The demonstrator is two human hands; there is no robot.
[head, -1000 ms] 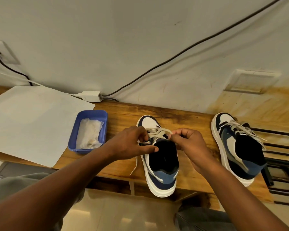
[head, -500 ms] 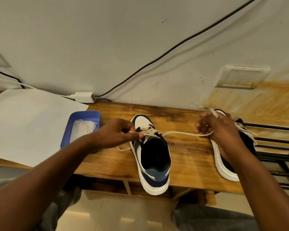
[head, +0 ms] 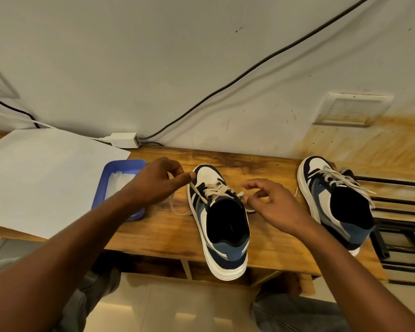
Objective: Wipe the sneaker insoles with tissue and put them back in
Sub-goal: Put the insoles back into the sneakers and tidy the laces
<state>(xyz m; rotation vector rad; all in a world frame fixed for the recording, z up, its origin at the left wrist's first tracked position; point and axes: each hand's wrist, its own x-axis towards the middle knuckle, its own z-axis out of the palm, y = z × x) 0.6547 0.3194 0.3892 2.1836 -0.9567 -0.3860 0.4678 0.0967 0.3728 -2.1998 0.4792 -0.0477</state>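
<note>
I judge we're early: both sneakers sit on the worktop, insoles unseen, my left grip pinching a lace, my right grip loosely curled, empty.

Bare wooden tabletop is lying open between the near sneaker and the far-right sneaker, while the blue tray is crowding the left side.

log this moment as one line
left hand pinches lace | right hand fingers loosely curled beside near sneaker, lace grip unclear | other sneaker untouched | tissue in blue tray
</note>
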